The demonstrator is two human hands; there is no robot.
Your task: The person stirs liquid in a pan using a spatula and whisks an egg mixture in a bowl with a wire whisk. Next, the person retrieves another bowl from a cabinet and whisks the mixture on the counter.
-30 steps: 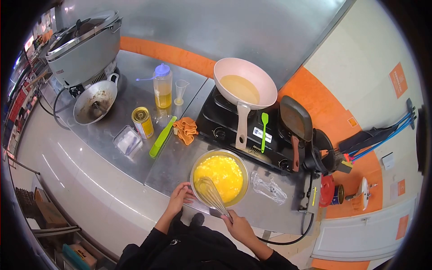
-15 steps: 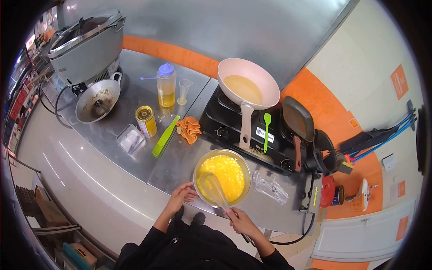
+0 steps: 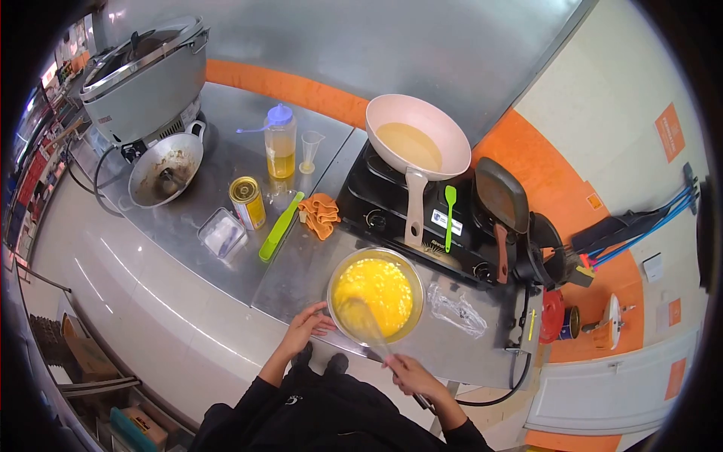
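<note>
My right hand (image 3: 411, 377) is wrapped round the handle of a whisk (image 3: 361, 320), whose wires are smeared by motion. The whisk's head dips into bright yellow beaten egg (image 3: 384, 285) with pale lumps and bubbles, inside a metal bowl (image 3: 419, 309) at the counter's front edge. At the bowl's lower left rim is my left hand (image 3: 309, 325), its fingers stretched out and apart against or close to the side. A crumpled clear plastic wrapper (image 3: 458, 310) lies right of the bowl.
Behind the bowl, a pink frying pan (image 3: 453, 147) holding clear liquid sits on a black gas stove (image 3: 361, 197) with a green silicone brush (image 3: 450, 218). Leftward are an orange cloth (image 3: 319, 216), green spatula (image 3: 280, 227), can (image 3: 248, 203), oil bottle (image 3: 280, 151) and wok (image 3: 151, 169).
The whisk has swung slightly within the egg, its handle and my right hand shifting a little right and down. My left hand stays by the bowl; the whole view has shifted slightly.
</note>
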